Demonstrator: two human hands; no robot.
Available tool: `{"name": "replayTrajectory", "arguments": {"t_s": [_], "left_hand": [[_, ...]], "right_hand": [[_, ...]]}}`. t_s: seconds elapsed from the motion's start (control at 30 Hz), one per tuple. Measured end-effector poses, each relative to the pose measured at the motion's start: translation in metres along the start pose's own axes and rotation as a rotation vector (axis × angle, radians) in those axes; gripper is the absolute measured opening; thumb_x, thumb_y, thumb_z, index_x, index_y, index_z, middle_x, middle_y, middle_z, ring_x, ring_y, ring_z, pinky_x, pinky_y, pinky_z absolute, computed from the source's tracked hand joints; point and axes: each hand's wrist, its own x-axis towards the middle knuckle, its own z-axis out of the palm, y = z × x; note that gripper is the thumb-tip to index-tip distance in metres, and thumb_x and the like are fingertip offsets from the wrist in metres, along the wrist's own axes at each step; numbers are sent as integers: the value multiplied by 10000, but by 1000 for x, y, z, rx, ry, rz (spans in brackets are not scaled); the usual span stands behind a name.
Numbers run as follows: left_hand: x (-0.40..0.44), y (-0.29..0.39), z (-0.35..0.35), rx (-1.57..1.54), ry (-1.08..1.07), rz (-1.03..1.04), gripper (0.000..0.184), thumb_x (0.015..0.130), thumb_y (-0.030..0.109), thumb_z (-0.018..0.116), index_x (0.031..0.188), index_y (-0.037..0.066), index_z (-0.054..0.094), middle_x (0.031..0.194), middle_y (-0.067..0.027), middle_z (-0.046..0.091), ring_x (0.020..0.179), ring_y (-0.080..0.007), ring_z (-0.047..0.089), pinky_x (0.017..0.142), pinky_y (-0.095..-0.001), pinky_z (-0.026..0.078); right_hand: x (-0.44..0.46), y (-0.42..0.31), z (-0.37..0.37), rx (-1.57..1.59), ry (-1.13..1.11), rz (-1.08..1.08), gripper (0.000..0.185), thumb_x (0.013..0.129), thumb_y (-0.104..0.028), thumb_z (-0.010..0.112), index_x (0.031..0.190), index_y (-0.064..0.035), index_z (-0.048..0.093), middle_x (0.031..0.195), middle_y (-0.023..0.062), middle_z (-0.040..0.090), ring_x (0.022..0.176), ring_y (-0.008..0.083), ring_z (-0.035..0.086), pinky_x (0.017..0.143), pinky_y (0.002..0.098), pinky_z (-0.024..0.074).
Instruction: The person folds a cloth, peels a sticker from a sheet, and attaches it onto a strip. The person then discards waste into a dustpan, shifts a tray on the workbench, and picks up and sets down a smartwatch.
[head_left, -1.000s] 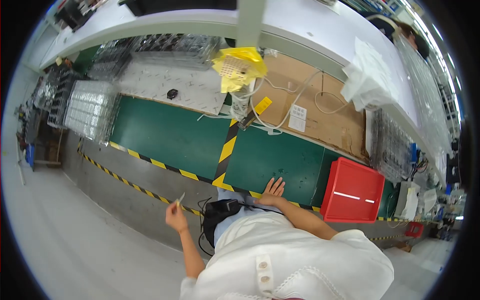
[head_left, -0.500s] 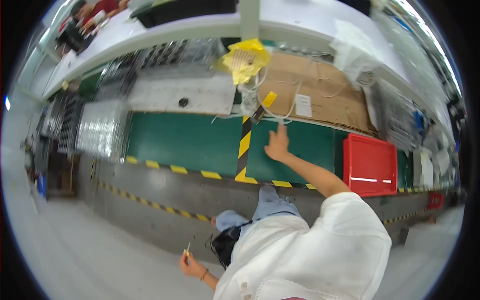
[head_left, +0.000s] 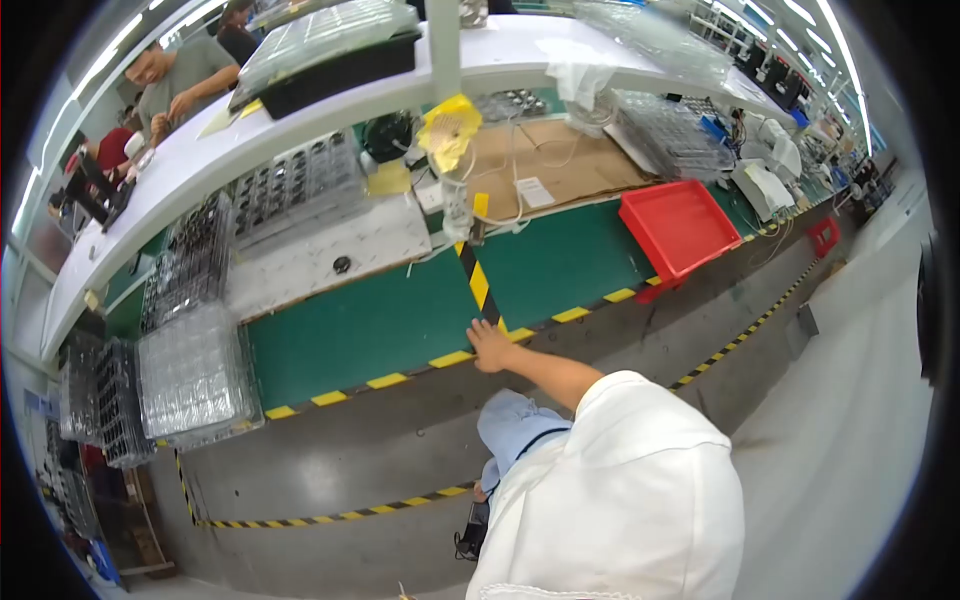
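Note:
My right hand is open, fingers spread, at the front edge of the green bench top. Its fingertips lie at the black-and-yellow tape strip, where the strip meets the edge tape. My left hand is out of view; only a thin pale tip shows at the bottom edge. Behind my right hand, a yellow crumpled wrapper hangs over a clear plastic-wrapped piece by the post. A small round black part sits on the white board.
A red tray stands at the bench's right, partly over the edge. Clear plastic trays are stacked at the left. Cardboard lies under the raised white shelf. A co-worker sits across the bench.
My right hand has drawn back from beside the cables to the bench edge. My left hand, holding a small yellowish item with a thin tip, has dropped out of view. The view has shifted.

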Motion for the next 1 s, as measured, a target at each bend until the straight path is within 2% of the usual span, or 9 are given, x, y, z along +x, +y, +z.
{"name": "replayTrajectory", "arguments": {"t_s": [0.13,0.17,0.2,0.27,0.33,0.43,0.6,0.77,1.0], "left_hand": [[59,2,-6,-235,264,429,90,762,46,595,829,-14,586,783,-100,598,717,-196,559,681,-308,453],[69,6,-11,-231,285,400,90,762,46,595,829,-14,586,783,-100,598,717,-196,559,681,-308,453],[79,12,-16,-222,251,563,74,736,33,605,794,-7,584,765,-102,594,697,-206,555,668,-314,446],[102,16,-27,-164,197,759,67,684,14,622,738,8,582,728,-101,589,660,-213,548,635,-314,435],[124,13,-34,-132,179,791,89,647,13,641,718,23,588,683,-93,581,619,-207,546,596,-303,433],[121,30,-49,-134,208,478,115,685,59,670,759,5,601,686,-76,604,632,-150,580,639,-270,471],[125,78,-45,-513,220,174,124,686,-18,651,807,-11,624,721,-72,621,653,-116,591,617,-228,480],[112,116,-23,-1030,-138,174,150,701,-57,622,850,-36,629,808,-93,631,717,-127,593,684,-244,489],[96,93,22,-1643,-624,25,129,795,47,589,881,-48,582,962,-114,582,831,-139,546,756,-244,445]], "right_hand": [[46,24,-24,552,335,336,465,696,-341,587,1031,-20,541,1010,163,581,902,287,575,785,344,457],[73,42,-28,593,350,417,268,732,-277,568,877,-52,570,741,94,603,674,218,590,613,311,479],[95,68,-23,1511,349,462,129,770,-227,553,745,-102,533,527,28,467,481,138,479,429,270,392],[131,102,-31,2092,427,533,128,802,-250,544,772,-131,508,516,-3,364,378,122,338,337,259,239],[172,133,-20,1825,634,735,171,783,-247,559,893,-130,500,582,28,403,416,145,411,365,254,316],[224,149,-24,2029,643,710,484,837,-370,439,1233,-95,408,1148,152,437,1008,256,439,833,357,400],[223,121,-31,1963,1017,1020,183,784,-151,575,821,22,529,674,81,528,568,173,486,486,277,392],[171,55,-53,1804,879,1092,147,785,-132,569,783,11,535,625,48,512,492,114,451,411,218,362],[24,-56,-11,1781,452,601,93,798,-153,573,772,-63,571,590,-15,502,480,72,449,400,188,349]]}}
